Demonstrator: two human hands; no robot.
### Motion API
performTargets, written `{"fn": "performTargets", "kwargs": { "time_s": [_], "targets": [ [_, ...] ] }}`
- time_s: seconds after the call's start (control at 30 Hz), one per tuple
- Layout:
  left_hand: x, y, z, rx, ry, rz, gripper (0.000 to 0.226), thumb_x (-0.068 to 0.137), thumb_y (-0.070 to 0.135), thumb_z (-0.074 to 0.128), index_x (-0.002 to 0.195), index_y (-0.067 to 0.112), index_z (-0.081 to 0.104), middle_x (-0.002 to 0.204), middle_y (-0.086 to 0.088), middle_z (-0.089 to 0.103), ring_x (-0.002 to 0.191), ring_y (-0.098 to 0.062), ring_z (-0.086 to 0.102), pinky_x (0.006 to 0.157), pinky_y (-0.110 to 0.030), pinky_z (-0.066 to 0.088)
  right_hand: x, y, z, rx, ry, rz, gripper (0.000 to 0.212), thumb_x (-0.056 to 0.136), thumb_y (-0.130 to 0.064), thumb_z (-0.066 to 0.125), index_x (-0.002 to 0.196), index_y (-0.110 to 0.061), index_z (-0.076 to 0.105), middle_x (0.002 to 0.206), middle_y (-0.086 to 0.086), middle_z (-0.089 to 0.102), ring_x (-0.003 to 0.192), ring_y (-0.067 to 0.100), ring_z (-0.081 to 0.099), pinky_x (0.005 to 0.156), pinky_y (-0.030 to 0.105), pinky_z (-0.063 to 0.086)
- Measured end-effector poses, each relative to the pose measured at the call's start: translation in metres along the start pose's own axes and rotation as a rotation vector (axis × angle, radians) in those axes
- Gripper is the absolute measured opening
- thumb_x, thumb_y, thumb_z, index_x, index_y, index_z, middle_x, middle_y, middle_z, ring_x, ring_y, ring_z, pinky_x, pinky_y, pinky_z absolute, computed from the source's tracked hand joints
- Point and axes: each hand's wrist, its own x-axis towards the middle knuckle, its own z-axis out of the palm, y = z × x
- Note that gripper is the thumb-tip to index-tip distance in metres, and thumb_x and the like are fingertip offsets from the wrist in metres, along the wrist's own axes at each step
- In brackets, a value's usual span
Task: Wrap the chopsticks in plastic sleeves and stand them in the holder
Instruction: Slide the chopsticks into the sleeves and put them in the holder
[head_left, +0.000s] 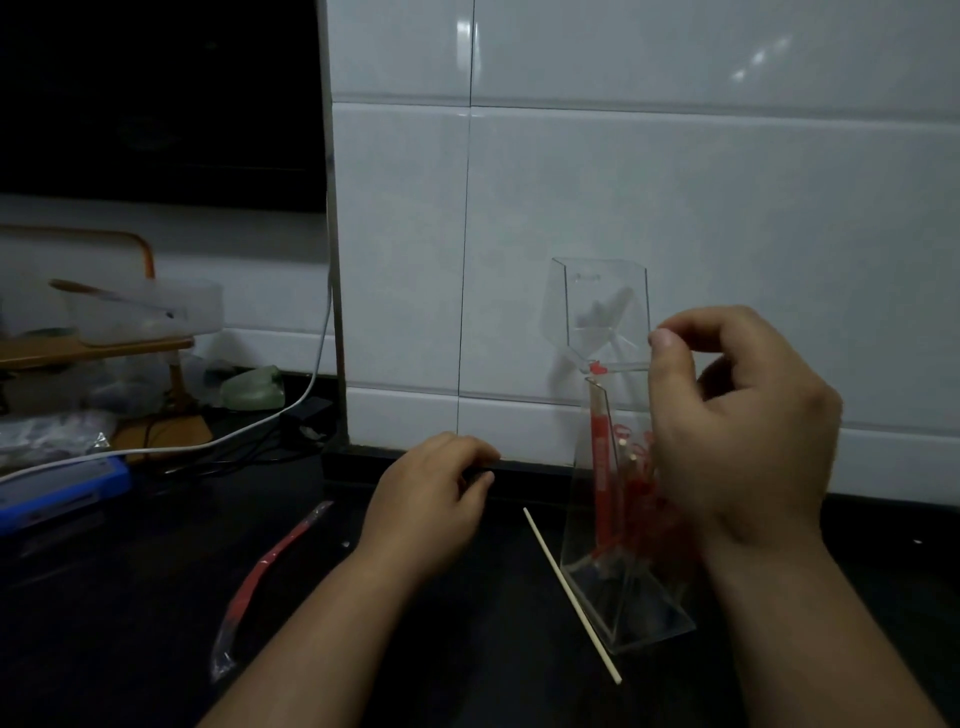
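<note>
Right hand (727, 415) pinches clear plastic sleeve end (621, 367) above clear acrylic holder (623, 618) standing on black counter (130, 623). Left hand (431, 499) loosely curled, empty. Bare pale wooden chopstick (571, 597) lies beside holder.

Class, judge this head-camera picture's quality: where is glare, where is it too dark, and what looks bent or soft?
Head view: dim overall; the black counter swallows detail; glare streaks on the white wall tiles; tile lines bow from the wide-angle lens; the clear holder barely stands out against the tiles; shelf clutter looks soft.
</note>
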Motion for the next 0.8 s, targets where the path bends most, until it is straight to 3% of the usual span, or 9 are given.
{"fn": "performTargets", "kwargs": {
  "time_s": [0.2,0.33,0.5,0.6,0.7,0.8],
  "targets": [
    [0.002,-0.005,-0.001,0.030,0.025,-0.047,0.018,0.094,0.019,0.059,0.105,0.028,0.070,0.099,0.013,0.064,0.097,-0.010,0.058,0.076,-0.019,0.035,-0.024,-0.021,-0.002,0.031,0.113,-0.585,0.023,0.088,-0.009,0.055,0.070,-0.002,0.066,0.068,0.011,0.061,0.063,0.023,0.046,0.059,0.038,0.037],
    [0.004,-0.007,-0.006,0.067,0.026,-0.098,0.009,0.094,0.023,0.058,0.096,0.025,0.067,0.090,0.011,0.058,0.092,-0.014,0.056,0.067,-0.020,0.025,-0.043,-0.026,0.017,0.149,-0.037,-0.654,0.019,0.083,-0.007,0.060,0.067,-0.002,0.068,0.067,0.010,0.062,0.059,0.026,0.053,0.056,0.037,0.043],
    [0.006,-0.011,-0.008,-0.014,0.057,-0.177,0.009,0.092,0.027,0.063,0.098,0.031,0.068,0.087,0.016,0.056,0.081,-0.006,0.052,0.063,-0.018,0.031,-0.052,-0.005,0.046,0.108,-0.347,-0.425,0.014,0.088,-0.012,0.055,0.080,-0.007,0.066,0.074,0.005,0.060,0.065,0.021,0.054,0.060,0.031,0.043],
    [0.006,-0.014,-0.012,0.031,0.058,-0.216,0.015,0.093,0.025,0.063,0.105,0.028,0.070,0.098,0.010,0.064,0.092,-0.012,0.058,0.076,-0.026,0.044,-0.059,0.002,0.061,-0.043,-0.577,-0.165,0.012,0.090,-0.014,0.054,0.095,-0.013,0.065,0.089,0.004,0.065,0.082,0.025,0.061,0.070,0.038,0.051],
    [0.007,-0.027,-0.022,0.281,0.000,-0.316,0.021,0.094,0.026,0.059,0.112,0.030,0.069,0.112,0.002,0.066,0.106,-0.022,0.058,0.087,-0.034,0.047,-0.064,0.002,0.068,-0.318,-0.924,0.098,0.020,0.094,-0.015,0.050,0.110,-0.019,0.061,0.109,0.006,0.065,0.100,0.027,0.062,0.083,0.036,0.052],
    [0.006,-0.043,-0.029,0.530,-0.198,-0.528,0.028,0.095,0.032,0.054,0.121,0.031,0.062,0.126,-0.002,0.060,0.116,-0.028,0.053,0.091,-0.038,0.044,-0.070,0.001,0.069,-0.492,-1.231,0.258,0.027,0.092,-0.008,0.052,0.116,-0.012,0.063,0.118,0.014,0.063,0.107,0.032,0.063,0.082,0.031,0.050]
  ]
}}
